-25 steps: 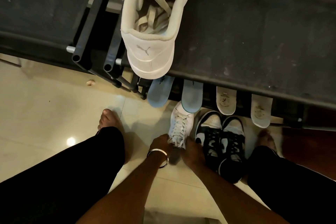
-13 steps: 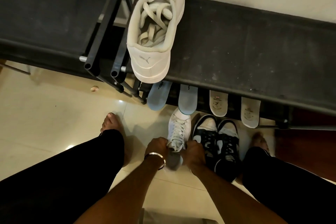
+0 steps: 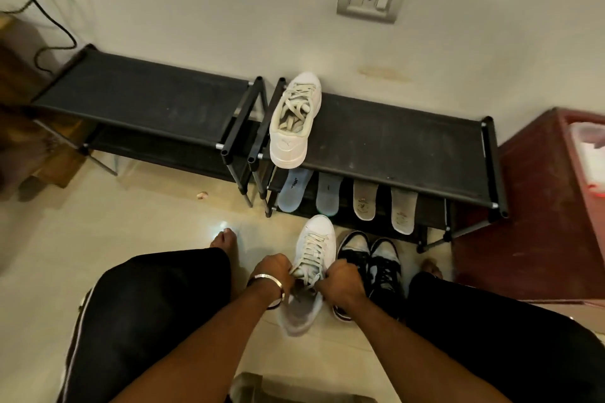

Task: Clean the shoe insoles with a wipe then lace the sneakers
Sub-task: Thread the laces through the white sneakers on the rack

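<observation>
A: Going left to right, what lies around the work?

B: A black cable (image 3: 49,16) hangs at ten o'clock. The left rack (image 3: 144,101) is bare on top; the right rack (image 3: 393,144) carries a white sneaker on the rack (image 3: 294,121) at twelve o'clock, heel overhanging the front edge. Under it lean two blue insoles (image 3: 294,195) and two beige insoles (image 3: 365,199). A red cabinet (image 3: 537,206) closes off three o'clock.

A: And the shoe being laced?

B: The white sneaker on the floor (image 3: 312,258) sits at centre, long axis running six to twelve, toe toward the rack. A black-and-white pair (image 3: 373,268) stands just beside it at two o'clock, touching or nearly so.

A: The hands?

B: The left hand (image 3: 273,271), with a bangle (image 3: 266,285) at the wrist, and the right hand (image 3: 342,278) are both curled tight, each pinching a lace (image 3: 311,280) at the tongue.

A: Free room?

B: Open tile (image 3: 108,222) spreads toward nine o'clock; knees flank the shoe, and the rack's legs stand close ahead of the toe.
</observation>
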The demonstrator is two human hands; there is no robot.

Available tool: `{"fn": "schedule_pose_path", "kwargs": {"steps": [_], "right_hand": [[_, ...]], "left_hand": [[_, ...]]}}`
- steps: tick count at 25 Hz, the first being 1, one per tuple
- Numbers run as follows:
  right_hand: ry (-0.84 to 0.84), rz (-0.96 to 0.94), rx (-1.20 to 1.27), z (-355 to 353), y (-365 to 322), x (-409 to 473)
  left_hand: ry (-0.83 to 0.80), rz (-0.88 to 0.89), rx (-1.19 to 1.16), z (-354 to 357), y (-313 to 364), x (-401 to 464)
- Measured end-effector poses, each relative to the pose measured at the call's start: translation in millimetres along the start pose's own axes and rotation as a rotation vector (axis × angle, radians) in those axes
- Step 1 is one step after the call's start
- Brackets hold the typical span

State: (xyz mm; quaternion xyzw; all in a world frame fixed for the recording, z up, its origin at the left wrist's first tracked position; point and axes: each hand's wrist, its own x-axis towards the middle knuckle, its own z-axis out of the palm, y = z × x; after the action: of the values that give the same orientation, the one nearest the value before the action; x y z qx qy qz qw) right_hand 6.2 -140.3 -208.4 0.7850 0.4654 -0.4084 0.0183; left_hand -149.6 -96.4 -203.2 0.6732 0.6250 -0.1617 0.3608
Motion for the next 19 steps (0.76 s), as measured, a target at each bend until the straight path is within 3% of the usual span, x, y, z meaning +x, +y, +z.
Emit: {"fn": "schedule_pose_path", "kwargs": {"steps": [10, 19], "right_hand": [[0.158, -0.168, -0.015, -70.1, -17.8, -90.1], [0.319, -0.247, -0.010, -167.9, -57.1, -99.2]], "left_hand": [[0.180, 0.161, 0.017, -59.5, 27.5, -96.8], [0.343, 0.263, -0.050, -147.9, 74.7, -107.5]]}}
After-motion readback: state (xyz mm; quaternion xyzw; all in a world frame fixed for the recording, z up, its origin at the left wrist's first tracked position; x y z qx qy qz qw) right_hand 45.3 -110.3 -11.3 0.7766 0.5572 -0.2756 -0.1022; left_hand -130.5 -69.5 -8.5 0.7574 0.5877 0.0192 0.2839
